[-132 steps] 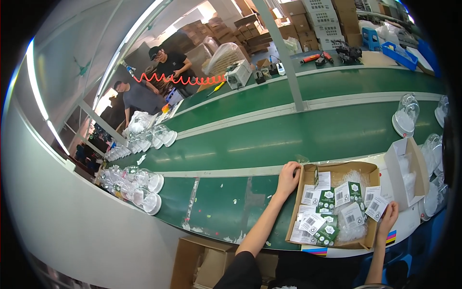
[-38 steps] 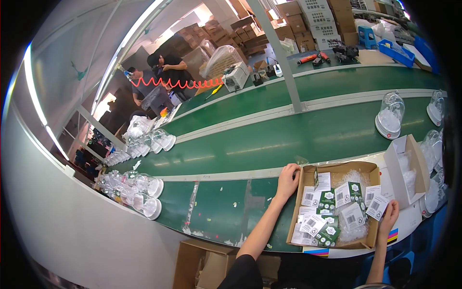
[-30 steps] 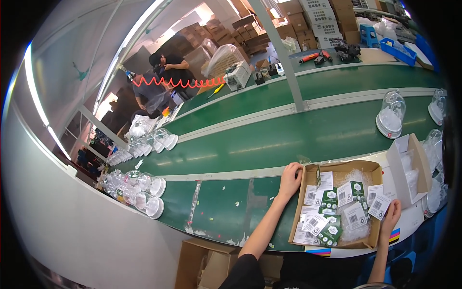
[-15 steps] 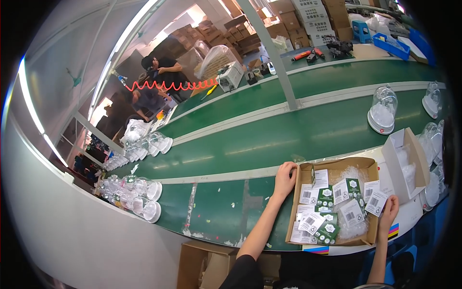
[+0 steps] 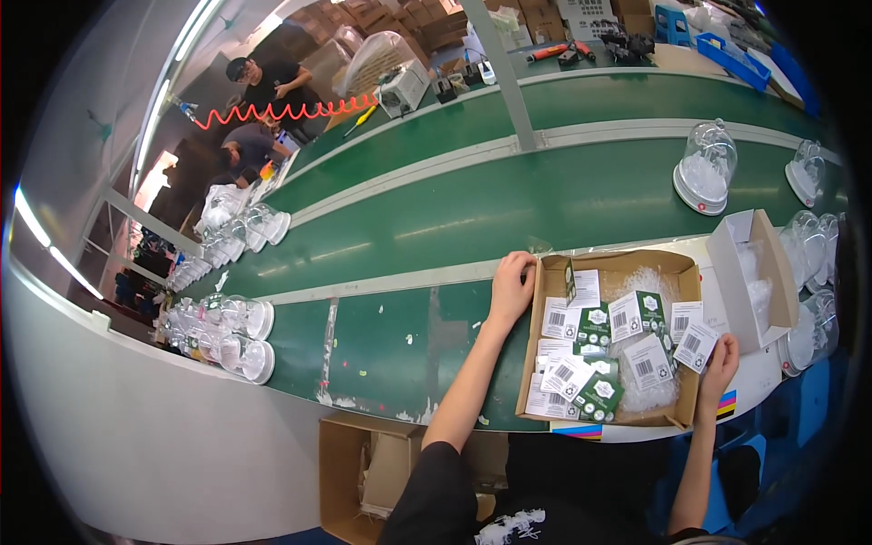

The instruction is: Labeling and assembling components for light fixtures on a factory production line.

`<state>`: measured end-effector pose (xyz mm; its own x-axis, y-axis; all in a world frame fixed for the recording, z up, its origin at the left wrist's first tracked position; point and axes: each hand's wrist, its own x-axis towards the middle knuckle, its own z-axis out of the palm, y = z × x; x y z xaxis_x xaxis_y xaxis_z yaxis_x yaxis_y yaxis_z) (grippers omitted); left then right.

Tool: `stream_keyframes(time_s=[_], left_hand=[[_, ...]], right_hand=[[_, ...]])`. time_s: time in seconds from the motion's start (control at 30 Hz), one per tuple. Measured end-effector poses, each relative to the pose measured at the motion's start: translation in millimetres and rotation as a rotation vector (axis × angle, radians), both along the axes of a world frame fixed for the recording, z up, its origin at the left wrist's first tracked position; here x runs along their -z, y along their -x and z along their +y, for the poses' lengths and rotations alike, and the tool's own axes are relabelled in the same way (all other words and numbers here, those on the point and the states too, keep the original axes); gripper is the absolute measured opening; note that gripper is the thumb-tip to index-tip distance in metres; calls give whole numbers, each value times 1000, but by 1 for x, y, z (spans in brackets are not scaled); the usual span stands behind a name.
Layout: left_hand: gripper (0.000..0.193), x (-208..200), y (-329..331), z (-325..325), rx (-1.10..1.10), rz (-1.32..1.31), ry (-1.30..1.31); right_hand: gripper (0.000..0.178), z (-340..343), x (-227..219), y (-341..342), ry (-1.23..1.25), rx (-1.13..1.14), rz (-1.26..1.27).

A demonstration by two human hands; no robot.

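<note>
A shallow brown cardboard box (image 5: 686,263) rests in front of me, holding several folded green-and-white cards (image 5: 581,327) with barcodes and a clump of clear plastic pieces (image 5: 649,392). At its far left corner, my left hand (image 5: 515,283) has its fingers curled over the rim. My right hand (image 5: 720,366) is closed beside the right wall, pinching the edge of a white printed card (image 5: 696,347) that lies across the rim. Some of the right fingers are hidden behind the card.
Right of the box stands an open white carton (image 5: 747,291). Clear domes on white bases (image 5: 706,173) stand farther back and at the right. More domes (image 5: 238,338) lie in rows at left along the green bench (image 5: 400,345). An open carton (image 5: 341,472) sits below; people (image 5: 272,82) work at far left.
The whole view has shifted, so the bench and box appear higher and farther left. Both hands keep their places at the box. One person in the background has raised their head.
</note>
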<state>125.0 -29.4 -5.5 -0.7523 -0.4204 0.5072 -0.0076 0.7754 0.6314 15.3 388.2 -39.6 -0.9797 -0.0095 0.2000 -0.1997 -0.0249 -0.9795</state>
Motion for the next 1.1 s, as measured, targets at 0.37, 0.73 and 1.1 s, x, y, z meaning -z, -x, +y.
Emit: stream_keyframes(time_s=[0.37,0.73,1.1], left_hand=[[15,2,-4,9,22,-6,0],[12,-3,-1,7,26,-9,11],[12,-3,-1,8,24,7,-18]], right_hand=[[8,10,17,2,48,25,38],[7,5,13,1,25,1,64],[6,4,15,2,48,-11,68]])
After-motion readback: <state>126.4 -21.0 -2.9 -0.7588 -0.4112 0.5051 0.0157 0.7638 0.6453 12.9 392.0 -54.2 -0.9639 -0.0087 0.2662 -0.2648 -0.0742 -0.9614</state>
